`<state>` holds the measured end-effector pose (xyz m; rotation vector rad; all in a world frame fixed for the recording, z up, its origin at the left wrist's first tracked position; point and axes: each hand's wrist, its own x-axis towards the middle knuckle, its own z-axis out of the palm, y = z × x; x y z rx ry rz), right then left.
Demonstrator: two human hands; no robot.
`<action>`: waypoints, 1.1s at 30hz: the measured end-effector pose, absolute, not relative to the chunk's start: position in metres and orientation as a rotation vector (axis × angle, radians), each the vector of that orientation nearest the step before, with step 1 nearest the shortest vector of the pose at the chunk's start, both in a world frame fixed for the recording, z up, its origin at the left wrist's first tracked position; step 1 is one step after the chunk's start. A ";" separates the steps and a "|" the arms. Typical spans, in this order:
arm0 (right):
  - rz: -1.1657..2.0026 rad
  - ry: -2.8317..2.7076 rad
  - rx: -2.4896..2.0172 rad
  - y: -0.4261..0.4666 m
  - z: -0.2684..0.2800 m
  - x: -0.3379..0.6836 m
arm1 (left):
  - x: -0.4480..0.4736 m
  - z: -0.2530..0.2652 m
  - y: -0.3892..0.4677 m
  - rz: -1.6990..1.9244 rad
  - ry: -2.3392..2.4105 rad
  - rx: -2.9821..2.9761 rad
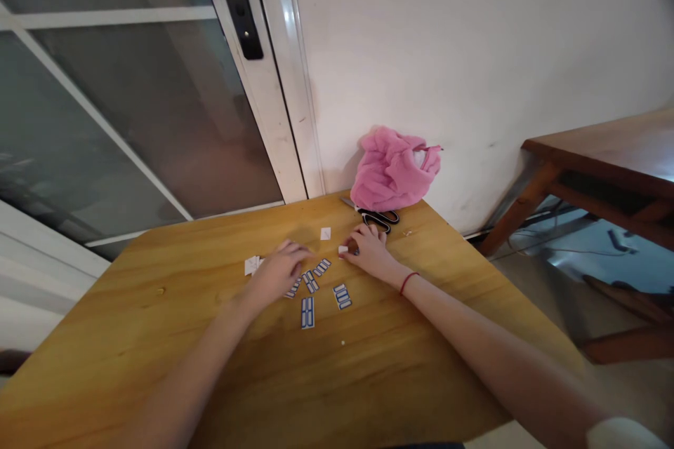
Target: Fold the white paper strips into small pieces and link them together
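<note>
My right hand [371, 252] pinches a small white paper piece [342, 250] between thumb and fingertips, just in front of the scissors. To the left, my left hand [281, 270] hovers over the labels, slightly blurred, its fingers loosely stretched out with nothing visible in them. Several blue-bordered label strips [307, 313] lie on the table, some partly under the left hand. One label piece [342, 297] sits apart toward the right. A white paper square [326, 233] rests beyond the hands. More white paper pieces [251, 266] lie left of my left hand, partly covered by it.
Black-handled scissors [376, 217] lie at the back of the wooden table [210, 379], beside a pink cloth bundle [394, 168] against the wall. A glazed door [158, 105] stands at the back left. Another wooden table [605, 154] is on the right.
</note>
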<state>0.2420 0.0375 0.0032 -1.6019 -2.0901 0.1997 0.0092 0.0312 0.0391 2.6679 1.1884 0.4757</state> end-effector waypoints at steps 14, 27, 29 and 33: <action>0.292 -2.164 -1.220 0.034 0.015 0.239 | -0.018 0.016 0.080 0.599 1.659 2.289; 0.253 -2.268 -1.187 0.024 0.019 0.255 | -0.013 0.026 0.050 0.476 1.521 2.646; 0.224 -2.192 -1.236 0.025 0.021 0.257 | -0.017 0.027 0.041 0.365 1.492 2.750; 0.199 -2.091 -1.333 0.030 0.022 0.258 | -0.016 0.035 0.036 0.288 1.560 2.723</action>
